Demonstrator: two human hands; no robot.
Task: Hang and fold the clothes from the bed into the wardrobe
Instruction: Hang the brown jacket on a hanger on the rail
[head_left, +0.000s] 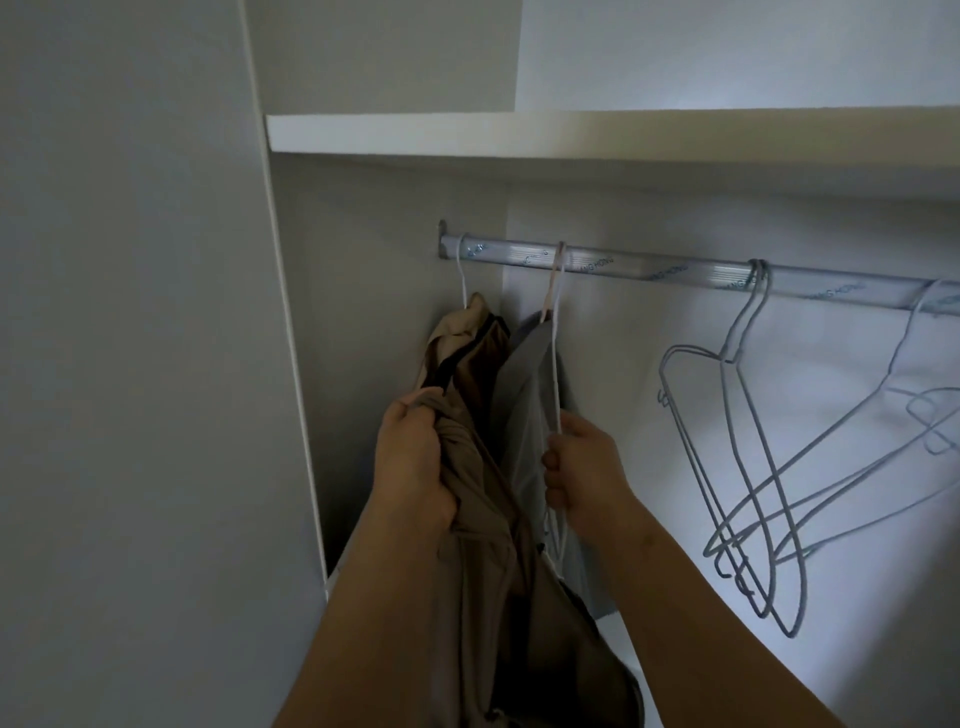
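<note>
Tan soft garment (478, 462) hangs at left end of silver metal rail (649, 267) | left hand (410, 467) grip clenched on its bunched cloth | right hand (582, 467) grip pinches thin white wire hanger (557, 384) | imo tug cloth straight, hanger steady

Bare wire hangers (730, 357) hanging bunched at right, grey panel (130, 364) at left.

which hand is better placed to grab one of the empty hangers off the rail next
Right, probably. The right hand sits nearer the empty wire hangers on the rail and only pinches a thin white hanger wire; the left hand, farther left, grips the bunched tan garment.
</note>
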